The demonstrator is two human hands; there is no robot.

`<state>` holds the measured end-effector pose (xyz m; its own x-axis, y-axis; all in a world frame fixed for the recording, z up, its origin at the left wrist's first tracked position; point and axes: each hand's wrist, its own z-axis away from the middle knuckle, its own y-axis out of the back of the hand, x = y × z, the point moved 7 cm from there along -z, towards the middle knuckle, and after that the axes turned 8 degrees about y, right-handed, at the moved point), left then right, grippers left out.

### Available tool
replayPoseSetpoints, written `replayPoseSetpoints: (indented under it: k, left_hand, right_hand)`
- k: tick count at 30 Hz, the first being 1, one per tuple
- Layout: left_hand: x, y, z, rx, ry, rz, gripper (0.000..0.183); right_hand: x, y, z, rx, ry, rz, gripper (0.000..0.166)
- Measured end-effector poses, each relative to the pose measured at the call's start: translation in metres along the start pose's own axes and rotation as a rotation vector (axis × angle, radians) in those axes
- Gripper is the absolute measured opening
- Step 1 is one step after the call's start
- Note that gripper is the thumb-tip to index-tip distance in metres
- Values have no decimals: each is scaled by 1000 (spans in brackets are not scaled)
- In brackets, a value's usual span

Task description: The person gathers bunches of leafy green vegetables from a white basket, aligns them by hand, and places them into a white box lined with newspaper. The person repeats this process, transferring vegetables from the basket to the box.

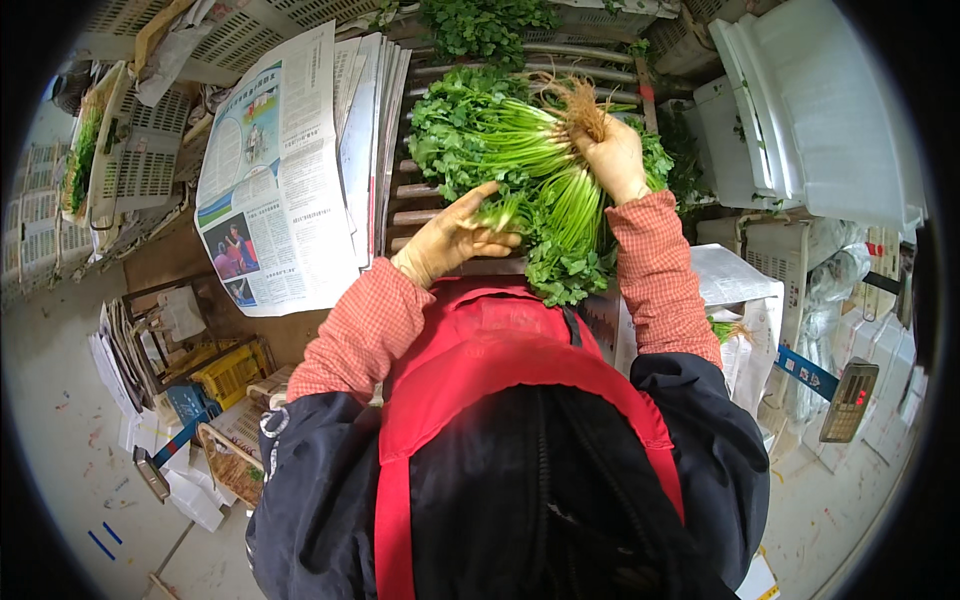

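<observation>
My right hand (pixel 613 156), in a thin pale glove, grips a bunch of leafy green herbs, likely coriander (pixel 517 135), near its brown roots. The stems fan out left and downward over a slatted rack (pixel 416 217). My left hand (pixel 459 231), gloved and stained yellowish, is left of the bunch with its fingers apart, at some short stems; whether it grips any of them I cannot tell. More loose greens (pixel 480 26) lie at the back of the rack. Left of the bunch rests a stack of newspapers (pixel 300 180).
Plastic crates (pixel 150 142) stand at the left, one with greens in it. White foam boxes (pixel 817 112) are at the right. Paper-lined goods (pixel 739 277) sit by my right sleeve, near a scale display (pixel 849 401). A yellow crate (pixel 231 373) is at the lower left.
</observation>
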<state>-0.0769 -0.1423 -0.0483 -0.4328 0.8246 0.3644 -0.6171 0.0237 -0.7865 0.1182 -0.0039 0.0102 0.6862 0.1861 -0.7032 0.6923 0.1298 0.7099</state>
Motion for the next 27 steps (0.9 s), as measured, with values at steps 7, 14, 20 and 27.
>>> replayPoseSetpoints:
  k: [7, 14, 20, 27]
  left_hand:
    - [24, -9, -36, 390, -239, -555, 64]
    - [42, -12, -49, 894, -493, -1045, 28]
    - [44, -36, -43, 880, -783, -1469, 22]
    - [44, -55, -48, 937, -802, -1664, 26]
  right_hand:
    - [-10, -5, 2, 4, 72, -42, 28]
    - [-2, -11, -3, -43, 144, -70, 28]
    - [4, -18, -7, -51, 197, -160, 28]
    - [3, -21, -8, -135, 83, -274, 29]
